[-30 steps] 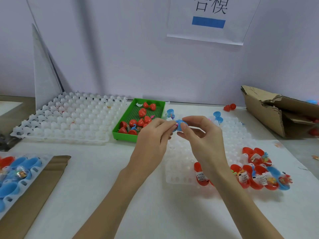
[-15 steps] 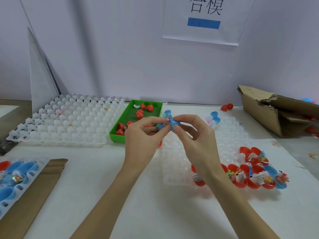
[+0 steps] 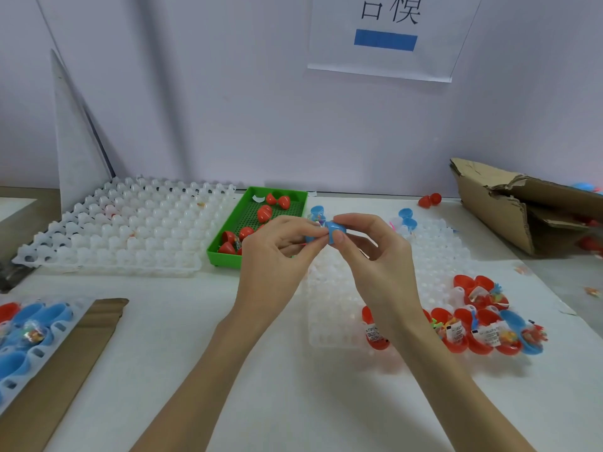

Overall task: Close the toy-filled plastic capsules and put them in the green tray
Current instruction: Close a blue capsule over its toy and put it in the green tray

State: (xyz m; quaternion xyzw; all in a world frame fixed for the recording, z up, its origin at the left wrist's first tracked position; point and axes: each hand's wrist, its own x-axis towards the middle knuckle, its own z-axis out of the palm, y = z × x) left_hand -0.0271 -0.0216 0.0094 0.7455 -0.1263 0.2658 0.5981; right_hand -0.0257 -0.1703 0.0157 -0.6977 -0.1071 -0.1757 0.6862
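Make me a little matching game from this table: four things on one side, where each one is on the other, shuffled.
Things:
1. blue capsule
2. green tray
3. cardboard box
4. open red capsules

Places:
A. far right of the table
B. pinched between left hand and right hand
C. in the white grid tray's near right corner
D. between the two white grid trays

Pairs: 1-B, 2-D, 3-A, 4-C

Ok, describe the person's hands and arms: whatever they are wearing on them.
Both the left hand and the right hand are bare: no gloves, rings, watch or bracelets show. Both forearms are uncovered right down to the frame's lower edge, with no sleeve in view. The fingernails look short and unpainted.
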